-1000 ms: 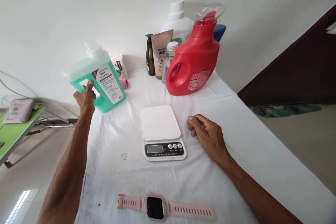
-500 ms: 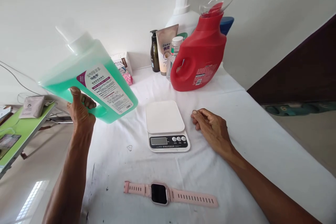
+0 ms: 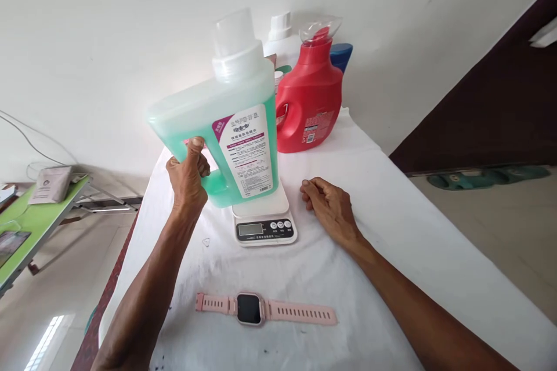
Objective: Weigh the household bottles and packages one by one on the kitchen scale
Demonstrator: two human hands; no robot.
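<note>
the left hand [image 3: 188,177] is closed round the handle of the green jug [image 3: 226,139], thumb up on the outer side, fingers curled through the loop. the jug hangs upright over the scale [image 3: 264,221], its base right at the platform; whether it rests there cannot be told. its white label carries a purple corner and small print, too fine to read. the right hand [image 3: 327,208] lies on the white cloth [image 3: 391,232] just right of the scale, fingers loosely curled, holding nothing.

beyond the jug stand one red jug [image 3: 310,103] with a small barcode label, one white bottle [image 3: 281,40] and one blue cap [image 3: 342,55], all well past the left fingers. toward the wrists, one pink watch [image 3: 250,308] lies flat, strap stretched out. one scale, with a blank display and three buttons.

half a second ago the green jug was tilted, out left of the scale and clear of it; now it is level and above the platform. the right hand has not shifted.
</note>
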